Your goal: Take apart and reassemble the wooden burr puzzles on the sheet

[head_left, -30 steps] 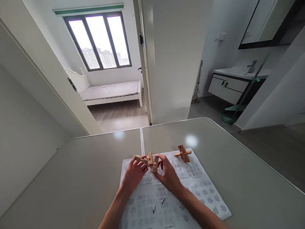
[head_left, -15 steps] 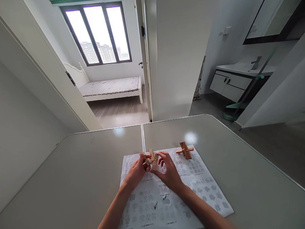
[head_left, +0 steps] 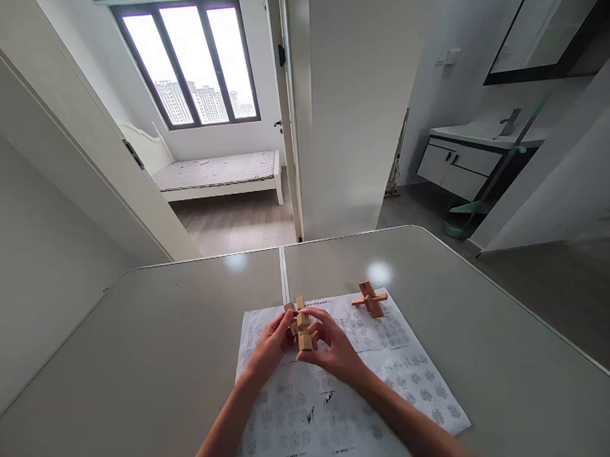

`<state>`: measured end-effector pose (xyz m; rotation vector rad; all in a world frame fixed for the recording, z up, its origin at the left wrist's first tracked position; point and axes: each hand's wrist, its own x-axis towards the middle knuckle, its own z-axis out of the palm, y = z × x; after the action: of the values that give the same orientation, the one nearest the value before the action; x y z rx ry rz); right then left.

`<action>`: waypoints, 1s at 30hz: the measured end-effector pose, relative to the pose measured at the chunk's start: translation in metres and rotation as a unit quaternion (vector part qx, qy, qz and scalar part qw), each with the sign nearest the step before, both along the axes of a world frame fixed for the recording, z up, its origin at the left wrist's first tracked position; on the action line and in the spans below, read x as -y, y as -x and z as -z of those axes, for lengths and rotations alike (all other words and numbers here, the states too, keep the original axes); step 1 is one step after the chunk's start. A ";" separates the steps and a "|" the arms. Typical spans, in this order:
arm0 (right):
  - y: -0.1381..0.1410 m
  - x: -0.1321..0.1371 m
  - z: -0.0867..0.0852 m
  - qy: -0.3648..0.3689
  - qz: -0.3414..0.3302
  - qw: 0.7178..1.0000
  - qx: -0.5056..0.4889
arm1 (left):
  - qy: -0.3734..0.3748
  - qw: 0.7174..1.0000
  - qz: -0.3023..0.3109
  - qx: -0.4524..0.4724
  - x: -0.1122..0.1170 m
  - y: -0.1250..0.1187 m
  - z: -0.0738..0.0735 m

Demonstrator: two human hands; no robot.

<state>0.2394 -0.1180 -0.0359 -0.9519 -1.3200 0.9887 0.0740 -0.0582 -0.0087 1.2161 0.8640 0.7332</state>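
My left hand is closed on a small notched wooden puzzle piece, whose lower part its fingers hide. My right hand grips a longer notched wooden piece between thumb and fingers, one end toward me. The two pieces meet between my hands; whether they interlock, I cannot tell. Just behind them shows the end of another wooden piece. Under my hands lies a printed paper sheet with rows of small diagrams and a few black pen ticks.
A reddish-brown crossed wooden puzzle stands on the sheet's far right corner. The grey table has a pale seam and a rounded far edge. Beyond are a bed through a doorway and a washbasin cabinet.
My right hand has turned its wooden piece from a tilt to pointing toward me and moved it slightly left. The left piece now lies closer against it. The view has shifted a little.
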 end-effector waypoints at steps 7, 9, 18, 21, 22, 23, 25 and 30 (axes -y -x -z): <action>0.002 0.004 0.001 0.000 -0.101 0.994 0.037 | -0.001 1.000 0.012 -0.025 0.002 0.006 0.001; 0.003 0.005 0.001 0.004 -0.103 0.993 0.048 | -0.002 1.000 0.011 -0.027 0.002 0.006 0.002; 0.005 0.006 -0.009 0.001 -0.021 0.997 0.069 | 0.029 0.999 0.030 -0.011 0.006 0.001 -0.006; 0.005 0.003 -0.009 0.007 0.006 0.998 0.059 | -0.022 0.998 0.047 -0.033 0.006 0.001 -0.012; 0.005 0.002 -0.008 0.005 0.020 0.998 0.060 | -0.046 0.997 0.051 -0.046 0.005 0.001 -0.014; 0.005 0.002 -0.008 0.002 0.037 0.997 0.063 | -0.067 0.995 0.055 -0.057 0.005 0.001 -0.016; 0.006 0.001 -0.007 -0.001 0.064 0.996 0.066 | -0.087 0.992 0.064 -0.064 0.006 0.000 -0.018; 0.008 0.002 -0.007 0.017 0.079 0.996 0.050 | -0.065 0.994 0.072 -0.052 0.009 -0.004 -0.016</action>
<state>0.2319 -0.1202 -0.0286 -1.1262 -1.2926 0.8546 0.0781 -0.0668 0.0078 1.4274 0.8135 0.6219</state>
